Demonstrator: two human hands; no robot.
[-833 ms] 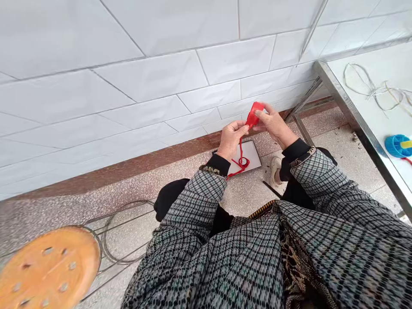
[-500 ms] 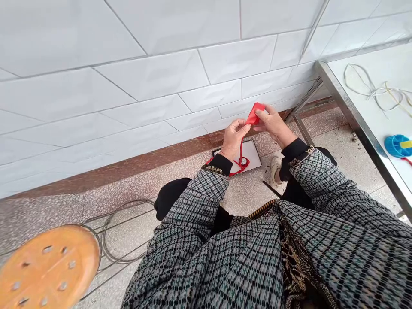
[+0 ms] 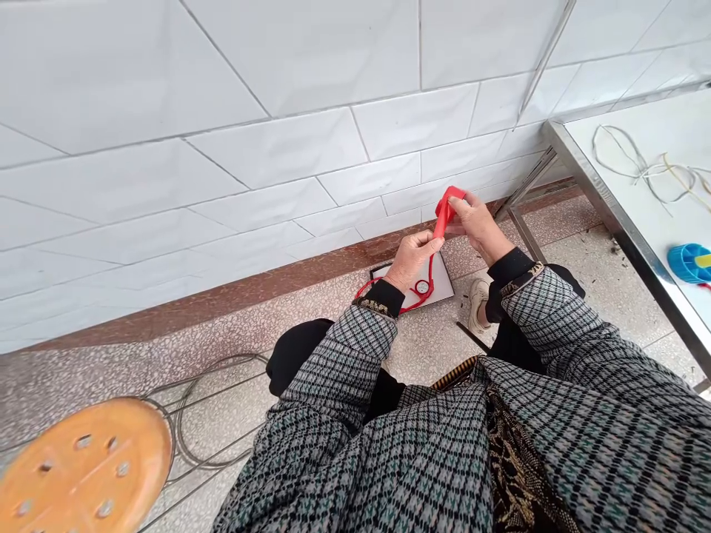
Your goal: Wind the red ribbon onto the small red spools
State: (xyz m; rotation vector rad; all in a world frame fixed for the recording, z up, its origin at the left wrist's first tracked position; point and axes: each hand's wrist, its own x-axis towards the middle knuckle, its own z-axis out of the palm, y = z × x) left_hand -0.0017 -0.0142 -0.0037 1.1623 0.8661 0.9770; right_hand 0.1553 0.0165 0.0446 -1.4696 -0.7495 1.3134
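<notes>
A red ribbon-like strip (image 3: 443, 215) is stretched between my two hands in front of the wall. My left hand (image 3: 412, 259) pinches its lower end between thumb and fingers. At the upper end, my right hand (image 3: 478, 224) grips a wider, folded part. From my left hand a narrow twisted red length (image 3: 430, 277) hangs down to a white dark-edged panel (image 3: 442, 287) on the floor. There it loops around a small round whitish object (image 3: 422, 286), whose kind I cannot make out.
On the right stands a metal-framed table (image 3: 603, 196) with tangled pale wires (image 3: 644, 172) and a blue plastic piece (image 3: 689, 263). A thin black bar (image 3: 472, 337) lies near my shoe (image 3: 478, 303). An orange stool seat (image 3: 89, 459) is at lower left. White tiled wall (image 3: 305, 148) rises ahead.
The wide red strip has gone from a compact folded piece to a longer stretch between my hands. My right hand has shifted slightly away from my left. The view has tilted a little.
</notes>
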